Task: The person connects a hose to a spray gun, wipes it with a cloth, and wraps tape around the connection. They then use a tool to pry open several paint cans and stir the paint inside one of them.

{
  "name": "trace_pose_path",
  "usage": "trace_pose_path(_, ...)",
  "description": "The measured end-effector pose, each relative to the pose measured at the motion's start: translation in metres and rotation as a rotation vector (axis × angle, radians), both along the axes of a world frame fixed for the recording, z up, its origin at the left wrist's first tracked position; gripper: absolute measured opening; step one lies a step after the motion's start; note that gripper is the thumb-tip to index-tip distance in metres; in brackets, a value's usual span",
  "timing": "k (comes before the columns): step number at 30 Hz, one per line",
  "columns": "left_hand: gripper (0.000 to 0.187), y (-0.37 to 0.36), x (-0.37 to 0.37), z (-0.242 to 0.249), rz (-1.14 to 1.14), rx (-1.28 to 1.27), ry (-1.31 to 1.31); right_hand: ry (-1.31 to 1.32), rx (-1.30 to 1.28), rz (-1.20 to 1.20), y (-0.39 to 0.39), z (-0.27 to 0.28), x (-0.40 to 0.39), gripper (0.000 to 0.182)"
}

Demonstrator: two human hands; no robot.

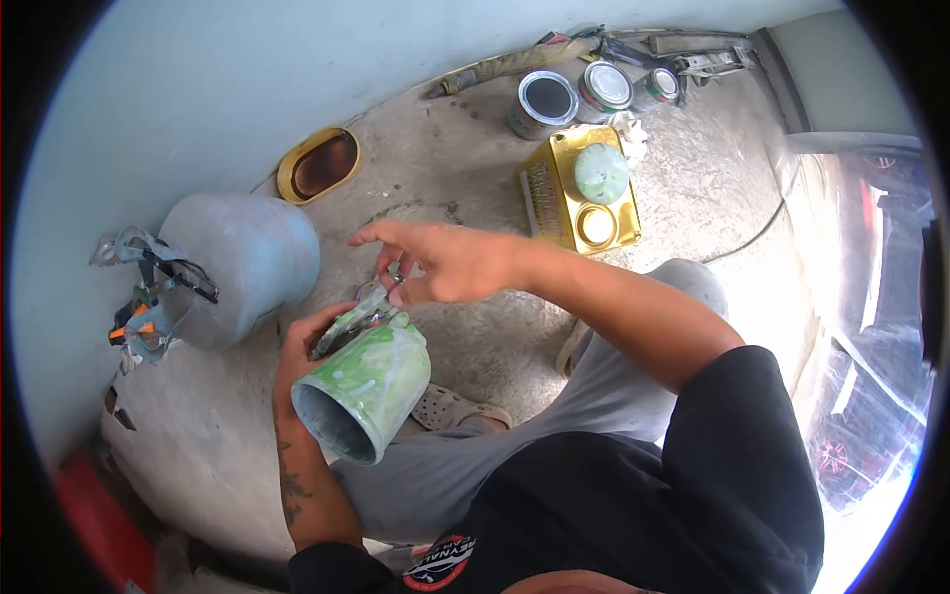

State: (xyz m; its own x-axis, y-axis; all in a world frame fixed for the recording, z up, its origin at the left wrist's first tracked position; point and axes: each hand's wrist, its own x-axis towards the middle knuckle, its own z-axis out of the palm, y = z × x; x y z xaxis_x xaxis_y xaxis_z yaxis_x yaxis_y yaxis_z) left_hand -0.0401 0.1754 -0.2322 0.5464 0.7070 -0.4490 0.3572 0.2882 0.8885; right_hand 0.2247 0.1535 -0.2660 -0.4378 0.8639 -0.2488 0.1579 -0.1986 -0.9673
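A paint-spattered green cup (371, 371), its open mouth tilted toward me, is attached to what looks like a spray gun (368, 315). My left hand (305, 342) is wrapped round the gun behind the cup, with its fingers partly hidden. Over the gun's far end, my right hand (445, 262) has its thumb and bent fingers closed on a small part there, while one finger points out to the left. A round green-smeared lid (601, 173) lies on a gold metal can (567, 223) beyond my right forearm.
An upturned bluish bucket (247, 262) stands at left, with glasses and tools (148, 297) on it. A yellow oval tray (319, 163) with dark residue sits by the wall. Several paint tins (544, 104) stand at the back. A cable (762, 233) crosses the floor at right, near plastic sheeting (871, 327).
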Motion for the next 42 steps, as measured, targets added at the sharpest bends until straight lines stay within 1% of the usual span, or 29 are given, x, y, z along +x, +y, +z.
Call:
trace_pose_path(2,0.048,0.001,0.001,-0.001,-0.004,-0.001,-0.012,0.023,0.003,0.040,0.002,-0.001,0.001,0.076)
trace_pose_path(4,0.048,0.006,-0.003,-0.006,-0.049,-0.029,0.082,-0.009,-0.102,0.006,0.004,-0.002,0.001,0.070)
trace_pose_path(5,0.048,0.008,-0.004,-0.008,-0.055,-0.029,0.080,-0.011,-0.103,0.001,0.002,0.000,0.001,0.070)
trace_pose_path(7,0.048,0.010,-0.008,-0.014,-0.063,-0.082,0.067,0.045,0.021,-0.001,-0.001,0.005,0.000,0.064)
trace_pose_path(8,0.048,0.010,-0.008,-0.014,-0.065,-0.083,0.064,0.042,0.020,-0.003,-0.001,0.003,0.000,0.064)
trace_pose_path(10,0.049,0.008,-0.009,-0.013,-0.075,-0.063,0.101,0.004,-0.010,0.023,0.005,0.000,0.002,0.070)
trace_pose_path(11,0.050,0.003,-0.008,-0.014,-0.032,-0.020,0.078,-0.009,-0.080,0.027,0.007,0.001,0.005,0.083)
trace_pose_path(12,0.050,0.010,-0.010,-0.017,-0.078,-0.107,0.008,0.043,-0.081,-0.052,0.002,0.003,0.003,0.088)
trace_pose_path(14,0.049,0.012,-0.011,-0.017,-0.067,-0.146,-0.013,0.049,0.019,-0.022,0.001,0.006,0.004,0.087)
trace_pose_path(15,0.049,0.012,-0.010,-0.016,-0.062,-0.145,-0.013,0.050,0.019,-0.018,0.002,0.005,0.003,0.087)
trace_pose_path(17,0.049,0.011,-0.007,-0.012,-0.067,-0.094,0.069,0.033,-0.011,0.011,0.002,-0.001,0.001,0.087)
trace_pose_path(23,0.050,0.008,-0.012,-0.020,-0.036,-0.109,0.023,0.051,0.018,0.020,0.002,-0.002,0.000,0.078)
trace_pose_path(30,0.055,0.010,-0.015,-0.019,-0.089,-0.034,0.056,0.032,-0.016,-0.023,0.005,-0.009,0.001,0.076)
trace_pose_path(32,0.056,0.011,-0.021,-0.030,-0.058,-0.065,-0.009,0.134,-0.064,-0.120,0.007,-0.011,0.002,0.072)
trace_pose_path(33,0.053,0.010,-0.023,-0.031,-0.071,0.015,0.003,0.120,-0.070,-0.188,0.008,-0.014,0.000,0.058)
trace_pose_path(34,0.053,0.010,-0.022,-0.029,-0.059,0.024,0.015,0.132,-0.062,-0.175,0.010,-0.021,-0.001,0.058)
trace_pose_path(36,0.051,0.009,-0.020,-0.026,-0.084,0.161,0.057,0.282,-0.184,-0.292,0.017,-0.032,0.000,0.041)
trace_pose_path(37,0.051,0.008,-0.020,-0.027,-0.068,0.156,0.049,0.260,-0.168,-0.279,0.017,-0.031,0.002,0.032)
trace_pose_path(42,0.052,0.006,-0.008,-0.016,-0.129,0.268,0.097,0.224,-0.183,-0.288,0.014,-0.037,-0.007,0.028)
